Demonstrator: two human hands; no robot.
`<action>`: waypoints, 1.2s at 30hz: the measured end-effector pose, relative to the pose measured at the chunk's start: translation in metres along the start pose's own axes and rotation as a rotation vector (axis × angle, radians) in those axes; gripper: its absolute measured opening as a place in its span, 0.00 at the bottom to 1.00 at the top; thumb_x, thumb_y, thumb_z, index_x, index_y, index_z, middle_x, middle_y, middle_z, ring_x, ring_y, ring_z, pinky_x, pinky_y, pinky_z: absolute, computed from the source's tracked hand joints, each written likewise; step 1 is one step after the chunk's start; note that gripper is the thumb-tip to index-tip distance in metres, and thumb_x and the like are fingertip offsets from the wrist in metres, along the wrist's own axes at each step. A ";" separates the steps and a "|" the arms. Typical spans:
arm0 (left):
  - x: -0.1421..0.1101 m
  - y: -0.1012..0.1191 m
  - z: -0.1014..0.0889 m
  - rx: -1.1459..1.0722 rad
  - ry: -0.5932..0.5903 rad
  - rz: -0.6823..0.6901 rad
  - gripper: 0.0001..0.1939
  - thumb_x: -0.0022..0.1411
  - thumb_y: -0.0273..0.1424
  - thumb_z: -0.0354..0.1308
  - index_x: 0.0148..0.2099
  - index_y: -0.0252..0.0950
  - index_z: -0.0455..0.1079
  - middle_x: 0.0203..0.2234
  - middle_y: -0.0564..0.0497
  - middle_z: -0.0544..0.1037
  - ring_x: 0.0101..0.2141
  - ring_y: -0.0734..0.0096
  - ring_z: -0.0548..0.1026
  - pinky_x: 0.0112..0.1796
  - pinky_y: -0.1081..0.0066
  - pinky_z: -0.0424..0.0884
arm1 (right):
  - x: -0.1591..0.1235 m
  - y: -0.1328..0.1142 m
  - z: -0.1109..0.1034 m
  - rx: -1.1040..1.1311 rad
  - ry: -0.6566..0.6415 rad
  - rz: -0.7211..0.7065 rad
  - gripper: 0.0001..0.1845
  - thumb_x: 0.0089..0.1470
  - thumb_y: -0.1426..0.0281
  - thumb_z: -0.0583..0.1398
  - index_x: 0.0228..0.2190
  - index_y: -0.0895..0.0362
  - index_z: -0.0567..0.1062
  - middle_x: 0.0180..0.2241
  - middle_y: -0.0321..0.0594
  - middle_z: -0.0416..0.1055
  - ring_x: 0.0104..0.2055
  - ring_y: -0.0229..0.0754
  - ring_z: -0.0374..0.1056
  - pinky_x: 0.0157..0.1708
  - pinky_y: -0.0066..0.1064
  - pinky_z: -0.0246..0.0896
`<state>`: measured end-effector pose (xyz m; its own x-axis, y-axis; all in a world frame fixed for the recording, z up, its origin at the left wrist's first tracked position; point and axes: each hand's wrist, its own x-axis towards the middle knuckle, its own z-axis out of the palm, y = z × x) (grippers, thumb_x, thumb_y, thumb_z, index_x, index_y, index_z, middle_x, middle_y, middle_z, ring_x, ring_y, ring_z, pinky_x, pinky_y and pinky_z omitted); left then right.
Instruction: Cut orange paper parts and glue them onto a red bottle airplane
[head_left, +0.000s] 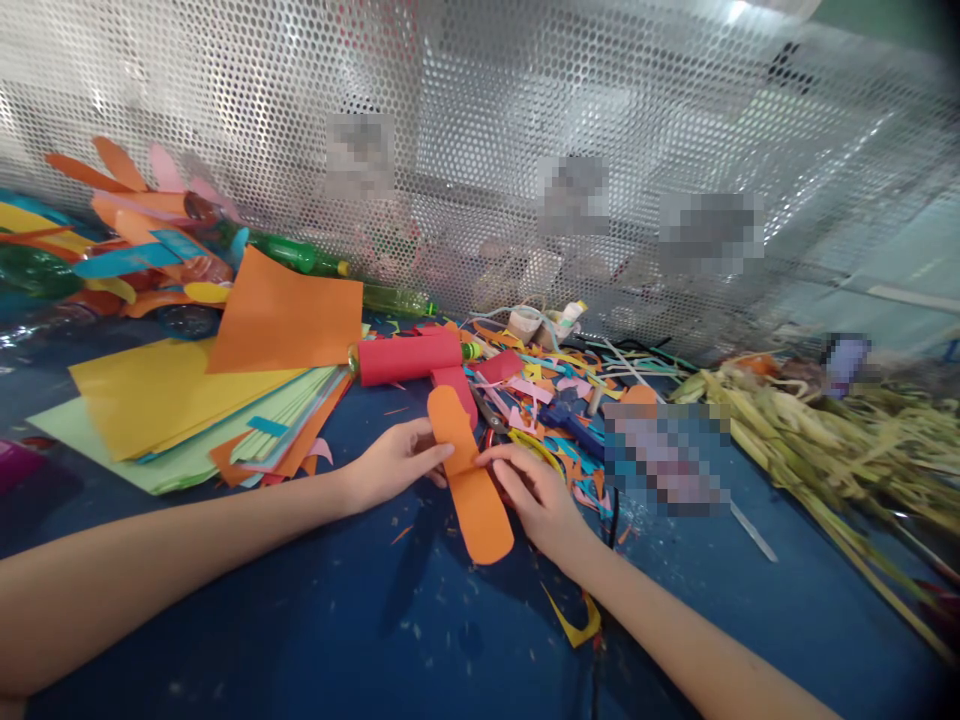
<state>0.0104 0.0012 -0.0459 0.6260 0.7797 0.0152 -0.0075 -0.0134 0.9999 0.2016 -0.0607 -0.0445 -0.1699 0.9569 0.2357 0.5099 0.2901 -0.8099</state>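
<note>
Between my hands is a long orange paper strip (474,500) with rounded ends and a crease across its middle. My left hand (397,463) grips its left edge, thumb on top. On the opposite edge, near the crease, the fingers of my right hand (534,495) are closed in a pinch. Just beyond the strip lies a bottle wrapped in red paper (411,359), with a yellow-green cap. Dark scissor blades (491,415) show partly behind the strip. A blue glue gun (574,428) rests among paper scraps to the right.
Coloured paper sheets (150,400) and an orange sheet (289,320) lie left, near bottles with paper petals (142,215). Scraps (536,385) cover the middle back. Dried husks (810,440) spread along the right. A perforated metal screen (465,130) stands behind the blue table (300,620).
</note>
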 end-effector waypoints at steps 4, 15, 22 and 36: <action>0.002 -0.003 -0.001 0.014 -0.001 0.021 0.15 0.58 0.37 0.55 0.44 0.31 0.67 0.35 0.47 0.76 0.33 0.69 0.75 0.32 0.70 0.73 | 0.000 -0.002 0.000 -0.024 -0.010 -0.023 0.10 0.58 0.65 0.51 0.35 0.52 0.72 0.32 0.38 0.70 0.31 0.40 0.66 0.28 0.30 0.60; 0.001 0.000 -0.001 -0.001 0.001 0.024 0.14 0.54 0.33 0.59 0.42 0.31 0.68 0.37 0.47 0.76 0.35 0.67 0.75 0.37 0.67 0.72 | 0.000 -0.001 0.002 -0.087 -0.003 -0.036 0.07 0.52 0.71 0.57 0.36 0.53 0.69 0.24 0.33 0.64 0.23 0.36 0.61 0.22 0.27 0.58; 0.001 -0.005 -0.003 -0.021 -0.020 0.020 0.15 0.51 0.29 0.61 0.43 0.32 0.69 0.41 0.46 0.77 0.41 0.63 0.74 0.46 0.62 0.67 | 0.002 0.003 0.004 0.030 0.015 -0.084 0.13 0.57 0.74 0.50 0.43 0.53 0.67 0.39 0.40 0.70 0.39 0.40 0.68 0.38 0.32 0.64; 0.002 -0.005 -0.002 -0.414 0.271 -0.020 0.12 0.52 0.27 0.62 0.40 0.31 0.68 0.38 0.47 0.75 0.40 0.66 0.73 0.45 0.65 0.70 | 0.002 0.006 0.005 0.298 0.000 0.002 0.25 0.50 0.70 0.60 0.48 0.49 0.57 0.36 0.38 0.65 0.31 0.39 0.66 0.27 0.29 0.62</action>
<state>0.0098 0.0038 -0.0508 0.4045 0.9127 -0.0585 -0.3410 0.2099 0.9163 0.2002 -0.0569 -0.0510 -0.1689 0.9574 0.2340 0.2405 0.2703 -0.9323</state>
